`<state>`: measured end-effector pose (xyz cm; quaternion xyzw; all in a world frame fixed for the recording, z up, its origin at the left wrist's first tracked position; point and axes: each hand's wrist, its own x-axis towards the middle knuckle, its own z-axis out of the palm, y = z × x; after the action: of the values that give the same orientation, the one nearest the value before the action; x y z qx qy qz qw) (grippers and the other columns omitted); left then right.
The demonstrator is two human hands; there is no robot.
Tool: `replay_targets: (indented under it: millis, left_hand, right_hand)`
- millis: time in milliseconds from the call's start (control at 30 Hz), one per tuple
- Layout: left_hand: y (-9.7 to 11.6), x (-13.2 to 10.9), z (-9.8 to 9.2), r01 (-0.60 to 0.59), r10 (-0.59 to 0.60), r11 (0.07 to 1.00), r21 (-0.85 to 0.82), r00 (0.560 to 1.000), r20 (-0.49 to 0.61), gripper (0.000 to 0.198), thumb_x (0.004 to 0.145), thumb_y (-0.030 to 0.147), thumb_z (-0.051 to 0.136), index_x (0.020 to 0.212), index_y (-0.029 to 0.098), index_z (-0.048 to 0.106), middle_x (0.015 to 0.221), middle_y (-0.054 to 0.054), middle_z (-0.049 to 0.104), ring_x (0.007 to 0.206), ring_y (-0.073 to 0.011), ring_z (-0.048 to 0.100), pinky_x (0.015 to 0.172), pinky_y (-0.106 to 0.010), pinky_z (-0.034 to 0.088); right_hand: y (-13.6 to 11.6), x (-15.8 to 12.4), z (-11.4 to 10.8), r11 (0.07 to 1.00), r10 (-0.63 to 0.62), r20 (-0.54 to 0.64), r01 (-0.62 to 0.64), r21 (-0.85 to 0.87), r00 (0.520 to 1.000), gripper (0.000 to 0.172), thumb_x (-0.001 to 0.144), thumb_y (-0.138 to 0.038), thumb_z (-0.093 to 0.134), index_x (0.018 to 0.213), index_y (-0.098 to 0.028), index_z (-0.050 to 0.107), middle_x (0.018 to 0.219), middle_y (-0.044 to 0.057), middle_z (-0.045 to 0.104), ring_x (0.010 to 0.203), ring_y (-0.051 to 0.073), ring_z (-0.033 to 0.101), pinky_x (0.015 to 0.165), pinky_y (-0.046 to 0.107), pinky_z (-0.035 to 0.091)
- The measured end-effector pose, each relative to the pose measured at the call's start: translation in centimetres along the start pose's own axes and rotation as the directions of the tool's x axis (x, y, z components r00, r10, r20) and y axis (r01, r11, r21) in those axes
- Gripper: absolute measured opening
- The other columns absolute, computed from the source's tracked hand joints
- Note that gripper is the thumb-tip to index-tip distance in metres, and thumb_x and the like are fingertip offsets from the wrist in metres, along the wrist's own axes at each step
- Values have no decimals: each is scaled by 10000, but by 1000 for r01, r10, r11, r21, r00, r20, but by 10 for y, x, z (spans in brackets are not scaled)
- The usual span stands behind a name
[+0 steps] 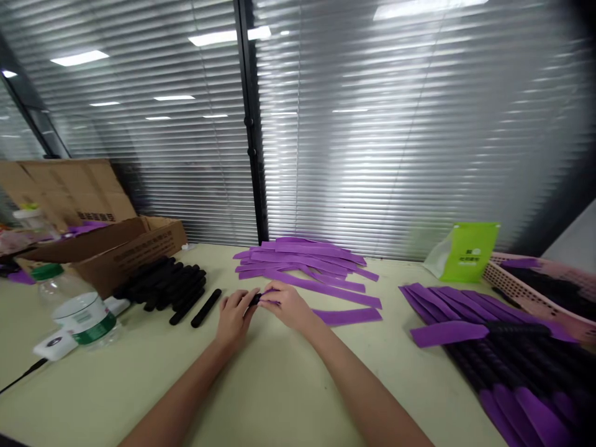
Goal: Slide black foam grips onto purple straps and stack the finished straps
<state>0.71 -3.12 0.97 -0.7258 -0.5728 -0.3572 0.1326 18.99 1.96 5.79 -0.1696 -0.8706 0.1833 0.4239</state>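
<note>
Near the middle of the table, my left hand point(234, 315) is closed around a small black tube point(255, 299), mostly hidden by the fingers. My right hand point(287, 304) pinches a bit of purple strip point(270, 292) at the tube's right end, and the two hands almost touch. Behind my right wrist lies a purple strip point(351, 316); whether it is the one in my fingers I cannot tell. Just left of my left hand rests a single black tube point(206, 308). A pile of flat purple strips point(307, 257) spreads out beyond both hands.
Stacked black tubes point(170, 282) lie left, by an open cardboard box point(139, 248), a water bottle point(86, 310) and a white device point(56, 344). At right are purple strips joined to black tubes point(465, 310), a green pouch point(470, 251) and a pink basket point(516, 279). Blinds stand behind.
</note>
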Motion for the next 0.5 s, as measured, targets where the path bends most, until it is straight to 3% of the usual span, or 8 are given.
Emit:
replay_targets:
  millis: [200,367,500]
  left_hand:
    - [4,5,-2,95,-96,995,-24,994,-45,340,926,319,462,1258,288,526,1068,-62,612,992,-206,568,844,-351,350]
    - [6,3,0,102,-105,993,-63,994,-41,326,930,333,455,1244,282,527,1073,-59,612,992,-202,567,854,-353,344]
    - [4,0,1,43,-46,997,-68,998,-37,310,924,315,469,1220,278,553,1049,-60,620,983,-200,570,840,-350,345]
  right_hand:
    - [-6,-2,-9,985,150,61,-154,72,987,276,851,-403,613,1075,-243,641,1071,57,558,901,148,573,807,294,488]
    - [-3,-1,-5,991,100,-50,-94,98,994,178,897,-321,559,962,-224,695,955,48,609,879,152,580,797,294,480]
    - [-4,-1,0,999,34,-13,-34,0,999,169,879,-322,586,915,-207,704,927,52,622,849,158,588,793,301,486]
